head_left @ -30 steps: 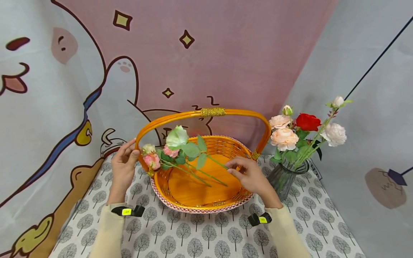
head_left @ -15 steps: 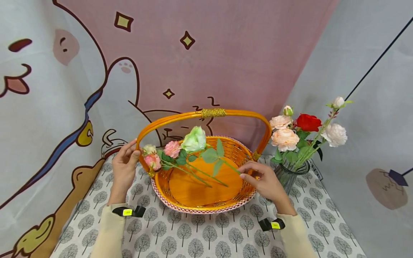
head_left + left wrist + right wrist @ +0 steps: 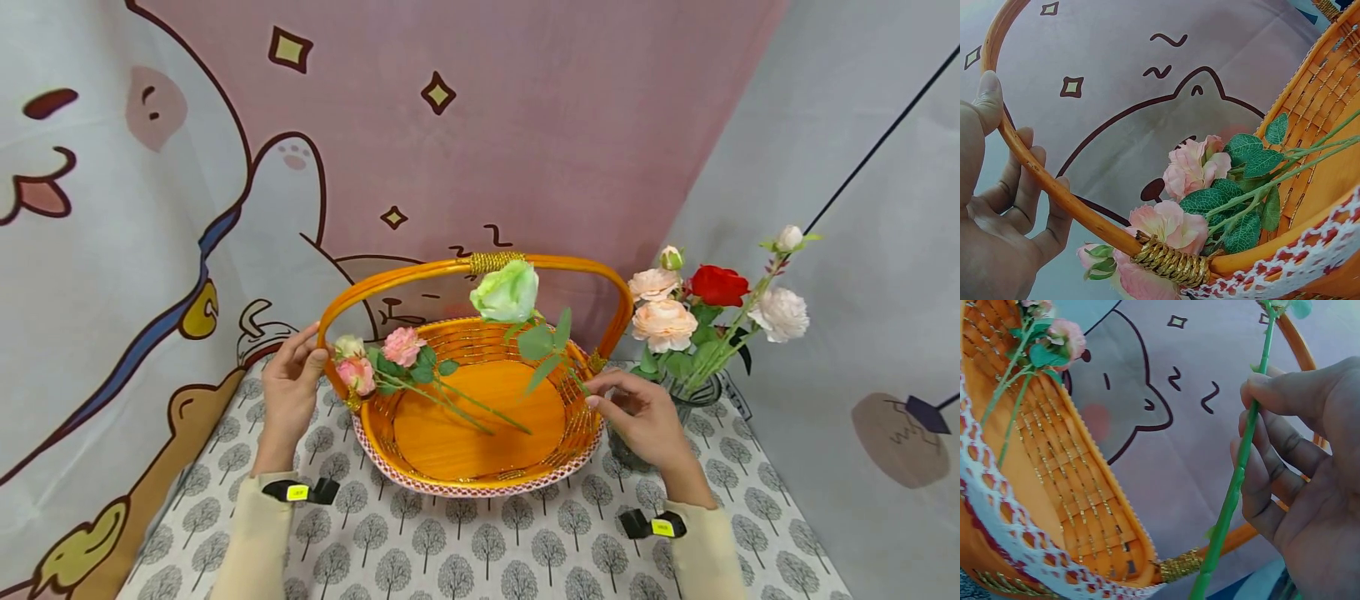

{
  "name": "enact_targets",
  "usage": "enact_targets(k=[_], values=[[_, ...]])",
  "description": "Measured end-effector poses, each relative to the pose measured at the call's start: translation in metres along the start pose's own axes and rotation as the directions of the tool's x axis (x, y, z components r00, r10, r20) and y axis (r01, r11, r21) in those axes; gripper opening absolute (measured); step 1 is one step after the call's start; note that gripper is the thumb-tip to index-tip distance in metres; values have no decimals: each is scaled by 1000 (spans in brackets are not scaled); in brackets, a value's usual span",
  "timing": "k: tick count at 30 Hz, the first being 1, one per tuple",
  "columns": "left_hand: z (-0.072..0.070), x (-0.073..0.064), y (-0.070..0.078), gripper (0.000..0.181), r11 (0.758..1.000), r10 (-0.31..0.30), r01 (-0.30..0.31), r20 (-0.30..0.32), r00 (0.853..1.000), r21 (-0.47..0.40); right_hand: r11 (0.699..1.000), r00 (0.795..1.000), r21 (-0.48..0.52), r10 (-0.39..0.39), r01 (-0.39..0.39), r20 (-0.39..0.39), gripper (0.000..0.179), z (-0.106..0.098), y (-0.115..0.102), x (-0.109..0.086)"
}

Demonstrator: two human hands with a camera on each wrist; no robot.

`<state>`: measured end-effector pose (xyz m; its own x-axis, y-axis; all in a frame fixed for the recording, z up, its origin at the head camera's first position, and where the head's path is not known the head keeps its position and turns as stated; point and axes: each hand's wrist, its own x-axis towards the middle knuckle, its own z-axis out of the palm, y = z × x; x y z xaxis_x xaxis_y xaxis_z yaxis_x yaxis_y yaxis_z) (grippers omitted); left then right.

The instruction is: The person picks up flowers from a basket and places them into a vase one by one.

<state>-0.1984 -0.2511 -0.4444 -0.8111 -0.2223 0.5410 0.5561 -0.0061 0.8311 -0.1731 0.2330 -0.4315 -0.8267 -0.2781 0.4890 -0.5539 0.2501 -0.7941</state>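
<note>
The right hand [image 3: 637,421] pinches the stem [image 3: 1238,469] of a light green flower [image 3: 506,292], up near the right end of the basket [image 3: 480,489]. The left hand [image 3: 291,379] holds the handle [image 3: 397,273]. Pink flowers [image 3: 405,346] lie at the left end. Behind, a partly hidden vase [image 3: 688,407], maybe glass, has more flowers [image 3: 663,325].

Soft, even light is filling the head view, and faint shading is falling on the far curtain [image 3: 585,150] behind the basket [image 3: 465,458]. Both wrist views are looking dimmer, the flower stem [image 3: 1229,503] appearing slightly soft.
</note>
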Motion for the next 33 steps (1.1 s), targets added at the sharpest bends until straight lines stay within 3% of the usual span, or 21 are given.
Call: enact_targets(k=[6, 12, 23, 27, 33], values=[[1, 0, 1, 39, 1000, -4, 4, 4, 1000, -4, 1000, 996, -29, -2, -1, -90, 21, -11, -10, 1], [-1, 1, 0, 38, 1000, 17, -17, 11, 1000, -5, 997, 979, -73, -37, 23, -198, 22, -20, -21, 6], [0, 2, -1, 38, 999, 18, -19, 16, 1000, 47, 985, 922, -159, 1, -68, -387, 21, -40, -49, 26], [0, 1, -1, 38, 998, 14, -15, 13, 1000, 61, 986, 904, -162, -25, -49, -426, 20, -48, -55, 35], [-1, 2, 0, 39, 997, 13, -14, 13, 1000, 74, 996, 864, -82, -68, 31, -498, 20, -58, -58, 49]])
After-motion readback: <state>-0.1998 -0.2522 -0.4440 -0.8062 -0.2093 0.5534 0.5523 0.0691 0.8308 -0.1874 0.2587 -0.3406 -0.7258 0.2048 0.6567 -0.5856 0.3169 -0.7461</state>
